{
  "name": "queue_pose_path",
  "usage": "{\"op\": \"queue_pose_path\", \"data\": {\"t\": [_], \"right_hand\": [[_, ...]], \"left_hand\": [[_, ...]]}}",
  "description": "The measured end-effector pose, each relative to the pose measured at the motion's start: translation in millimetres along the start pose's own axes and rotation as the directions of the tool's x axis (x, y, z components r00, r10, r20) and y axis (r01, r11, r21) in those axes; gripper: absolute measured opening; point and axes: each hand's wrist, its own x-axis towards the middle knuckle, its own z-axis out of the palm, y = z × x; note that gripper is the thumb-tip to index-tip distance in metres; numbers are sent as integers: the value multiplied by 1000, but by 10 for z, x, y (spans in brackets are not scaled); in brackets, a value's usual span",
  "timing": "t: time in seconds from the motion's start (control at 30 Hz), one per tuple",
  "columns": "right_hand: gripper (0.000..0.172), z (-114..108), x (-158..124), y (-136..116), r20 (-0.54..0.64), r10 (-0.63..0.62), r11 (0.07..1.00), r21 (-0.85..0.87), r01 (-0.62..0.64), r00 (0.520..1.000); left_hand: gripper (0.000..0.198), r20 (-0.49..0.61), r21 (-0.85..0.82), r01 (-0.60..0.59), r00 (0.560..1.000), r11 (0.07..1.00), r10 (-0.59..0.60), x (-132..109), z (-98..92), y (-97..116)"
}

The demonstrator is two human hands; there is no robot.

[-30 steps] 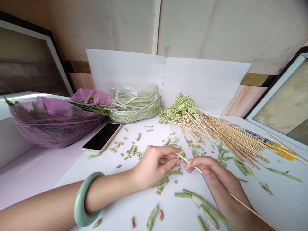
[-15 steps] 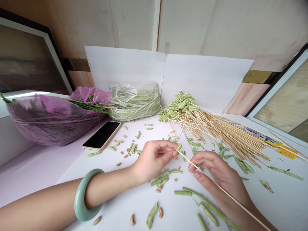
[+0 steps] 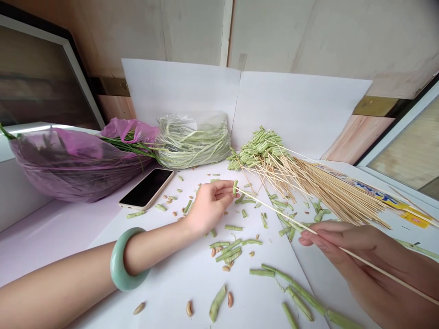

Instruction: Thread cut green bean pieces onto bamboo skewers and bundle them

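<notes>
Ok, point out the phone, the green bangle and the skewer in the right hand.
Phone (image 3: 147, 188), head view: middle of its dark screen.
Green bangle (image 3: 117, 262), head view: its picture-left curve.
Skewer (image 3: 274, 209), head view: bare stretch of its shaft.

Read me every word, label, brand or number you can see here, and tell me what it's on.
No text can be read with certainty.
Yellow-and-white wrapper beside the skewers: blue lettering, too slanted and blurred to read; its finer print is too small.
Phone: dark screen, no visible text.
</notes>
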Motion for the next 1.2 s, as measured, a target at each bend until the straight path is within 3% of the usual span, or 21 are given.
{"op": "queue_pose_path", "data": {"t": [0.23, 0.47, 0.77, 0.93, 1.2], "right_hand": [[13, 78, -73, -123, -70, 198, 978, 86, -192, 978], [10, 151, -82, -5, 15, 114, 987, 112, -115, 993], [7, 227, -91, 53, 8, 44, 991, 129, -44, 999], [6, 275, -99, 78, -14, 16, 990, 138, -14, 1000], [10, 308, -128, 71, 56, 33, 984, 172, -42, 998]], "left_hand": [[23, 19, -66, 37, 999, 997, -36, -26, 16, -18], [28, -13, -132, 76, 997, 988, -79, -19, 43, -27], [27, -7, -95, 62, 998, 994, -63, -13, 20, -40], [30, 34, -106, 61, 998, 993, -58, -34, 41, -51], [33, 124, -59, 149, 982, 987, -140, -161, 144, -33]]}}
